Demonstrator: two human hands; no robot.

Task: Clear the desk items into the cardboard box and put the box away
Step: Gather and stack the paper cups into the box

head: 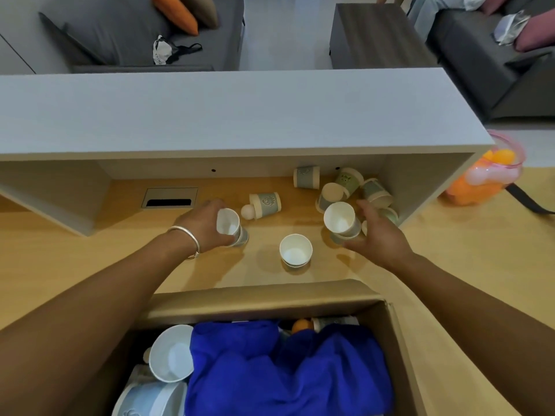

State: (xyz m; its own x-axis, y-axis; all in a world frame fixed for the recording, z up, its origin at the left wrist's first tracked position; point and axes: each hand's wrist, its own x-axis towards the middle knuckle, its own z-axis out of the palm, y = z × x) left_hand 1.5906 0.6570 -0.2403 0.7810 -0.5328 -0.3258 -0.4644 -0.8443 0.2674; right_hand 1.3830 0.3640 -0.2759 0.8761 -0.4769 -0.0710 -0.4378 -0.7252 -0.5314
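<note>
Nearest me, the open brown cardboard box [399,340] holds one crumpled blue cloth [285,367], one white paper cup [171,357] and one orange ball [301,325]. On the wooden desk [450,250], one upright nested pair of paper cups [295,250] stands between my hands. My left hand [204,223] grips a cup stack [231,228]; my right hand [381,235], fingers spread, touches another stack [342,222]. Farther back lie five tipped cups and one white ball [247,212].
</note>
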